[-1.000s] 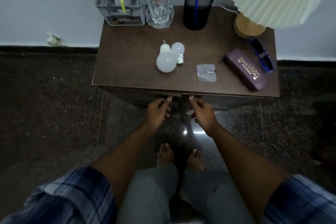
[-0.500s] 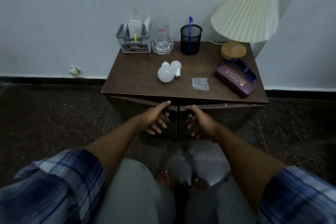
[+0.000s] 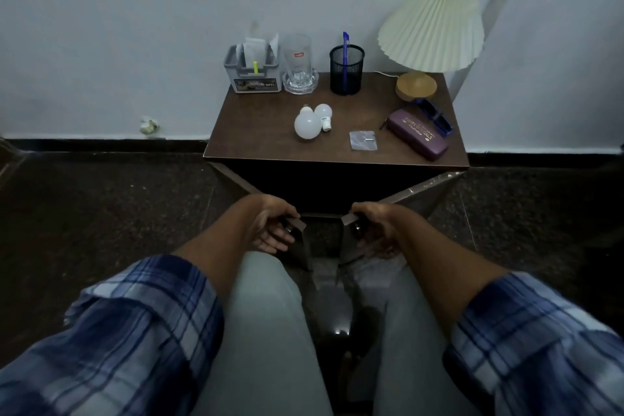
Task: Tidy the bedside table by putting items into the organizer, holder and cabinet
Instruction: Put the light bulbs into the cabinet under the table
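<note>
The brown bedside table (image 3: pixel 256 142) stands against the wall. On it lie two white bulbs (image 3: pixel 306 125), a small clear packet (image 3: pixel 362 140), a purple glasses case (image 3: pixel 417 133) and blue sunglasses (image 3: pixel 435 116). A grey organizer (image 3: pixel 252 76) with papers and a black mesh holder (image 3: pixel 346 70) with a blue pen stand at the back. Both cabinet doors are swung wide open. My left hand (image 3: pixel 270 228) grips the left door (image 3: pixel 299 240) at its handle. My right hand (image 3: pixel 373 230) grips the right door (image 3: pixel 422 194). The cabinet's inside is dark.
A drinking glass in a glass dish (image 3: pixel 299 67) stands between organizer and holder. A cream pleated lamp (image 3: pixel 430 27) on a wooden base fills the back right corner. Dark stone floor surrounds the table; my knees are just in front of the open doors.
Both doors have swung from barely open to wide open, pulled toward me by both hands. My head has moved back and up, so the table looks farther away.
</note>
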